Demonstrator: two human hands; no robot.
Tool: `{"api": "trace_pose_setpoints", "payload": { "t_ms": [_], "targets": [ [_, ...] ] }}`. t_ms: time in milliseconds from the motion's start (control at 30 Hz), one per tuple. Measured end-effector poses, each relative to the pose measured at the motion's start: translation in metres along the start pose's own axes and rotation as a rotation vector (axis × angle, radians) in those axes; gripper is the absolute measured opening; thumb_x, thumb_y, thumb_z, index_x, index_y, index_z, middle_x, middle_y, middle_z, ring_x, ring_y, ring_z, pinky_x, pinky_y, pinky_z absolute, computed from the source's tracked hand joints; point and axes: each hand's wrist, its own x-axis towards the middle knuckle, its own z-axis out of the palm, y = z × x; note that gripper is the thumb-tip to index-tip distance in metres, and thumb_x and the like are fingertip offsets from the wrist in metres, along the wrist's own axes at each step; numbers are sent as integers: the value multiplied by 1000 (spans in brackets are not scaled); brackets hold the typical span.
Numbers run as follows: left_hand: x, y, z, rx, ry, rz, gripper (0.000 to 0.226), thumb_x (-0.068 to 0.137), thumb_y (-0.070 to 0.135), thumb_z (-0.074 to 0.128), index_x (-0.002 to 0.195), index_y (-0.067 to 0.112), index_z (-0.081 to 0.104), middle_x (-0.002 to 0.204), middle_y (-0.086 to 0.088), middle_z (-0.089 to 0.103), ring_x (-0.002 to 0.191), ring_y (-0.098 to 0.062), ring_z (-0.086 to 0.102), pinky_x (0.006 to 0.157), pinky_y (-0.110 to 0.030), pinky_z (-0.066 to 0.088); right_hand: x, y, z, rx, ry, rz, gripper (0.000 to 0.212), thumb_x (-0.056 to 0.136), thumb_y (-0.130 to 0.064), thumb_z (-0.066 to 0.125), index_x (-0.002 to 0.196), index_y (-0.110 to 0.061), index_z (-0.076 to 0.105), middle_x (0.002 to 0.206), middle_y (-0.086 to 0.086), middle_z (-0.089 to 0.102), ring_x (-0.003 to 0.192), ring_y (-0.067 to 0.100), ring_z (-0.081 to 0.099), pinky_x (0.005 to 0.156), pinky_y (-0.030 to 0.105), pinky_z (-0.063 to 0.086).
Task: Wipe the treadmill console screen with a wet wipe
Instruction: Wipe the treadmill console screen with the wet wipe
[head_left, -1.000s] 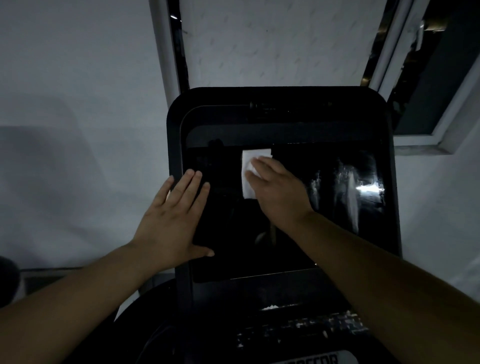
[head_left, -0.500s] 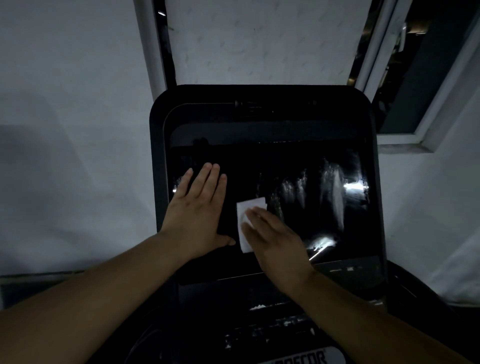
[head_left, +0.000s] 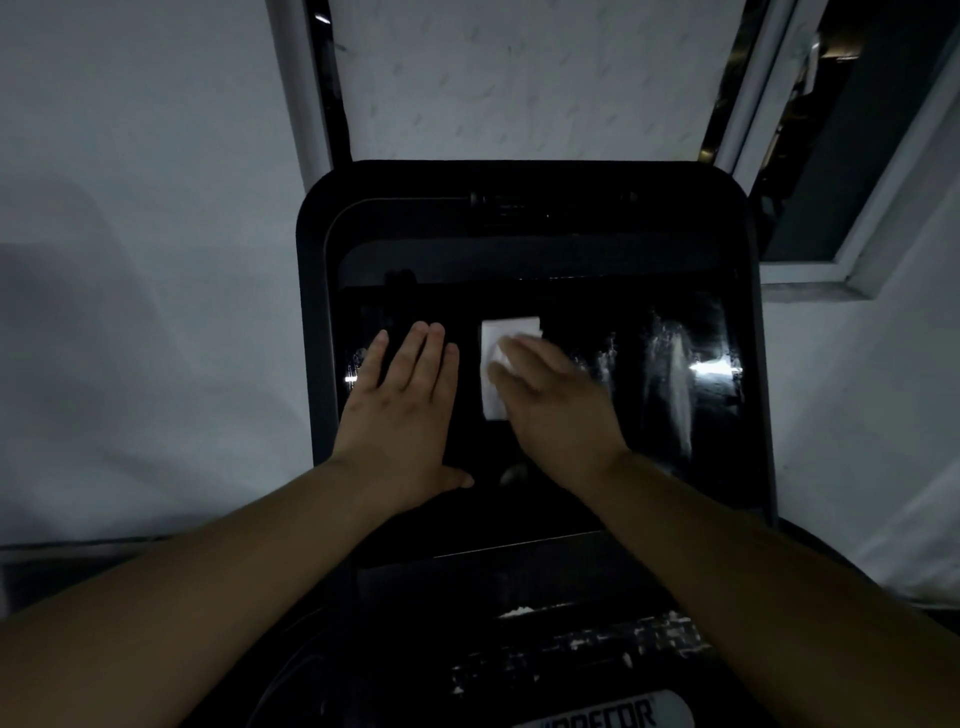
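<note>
Glossy black rectangular treadmill console screen in a dark rounded housing, with two hands upon it. The left hand lies flat on the glass, fingers straight and together. Just beside it, the right hand presses one folded white wet wipe against the screen with extended fingers; the wipe protrudes beyond its fingertips. Wet streaks glisten further to its right. Below the forearms, a partly cut-off white logo is only partly legible.
</note>
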Motion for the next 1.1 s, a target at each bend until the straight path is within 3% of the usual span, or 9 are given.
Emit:
{"api": "trace_pose_setpoints", "payload": {
  "t_ms": [233,433,567,800,933,1100],
  "targets": [
    [1,1,-1,-15,2,-4,138,72,89,52,157,6,-17,167,-19,-22,154,-31,-23,122,-55,-14,38,15,-5,-3,-46,27,31,81,-7,63,111,-6,71,130,15,63,127,33,55,94,42,55],
    [0,-1,2,-35,-2,0,138,72,88,53,157,8,-20,166,-17,-26,153,-29,-27,122,-55,-15,-19,-4,-2,9,-30,18,30,86,-10,61,115,-8,69,133,12,62,130,31,53,91,43,55],
    [0,0,2,-43,-1,0,138,72,88,53,157,8,-21,166,-17,-26,153,-29,-26,122,-55,-16,-76,-24,4,66,-43,8,30,93,-8,58,122,-7,67,139,13,59,135,32,50,96,44,52],
    [0,0,2,-37,-9,-2,139,72,89,52,156,8,-23,165,-17,-27,152,-29,-29,122,-55,-16,-128,-40,5,113,-23,-12,33,88,-10,70,121,-5,70,138,15,60,136,31,48,107,40,46],
    [0,0,2,-48,-5,-1,138,73,87,53,156,7,-22,165,-17,-28,152,-29,-29,122,-54,-16,-113,-33,3,103,9,-4,32,90,-8,65,121,-7,69,138,13,61,134,29,51,103,40,50],
    [2,6,-1,-70,10,19,137,73,87,53,156,8,-23,164,-18,-30,151,-29,-30,123,-54,-13,-34,3,-1,37,33,25,32,89,-8,58,119,-8,69,134,13,62,130,31,53,98,41,52]
  ]
}}
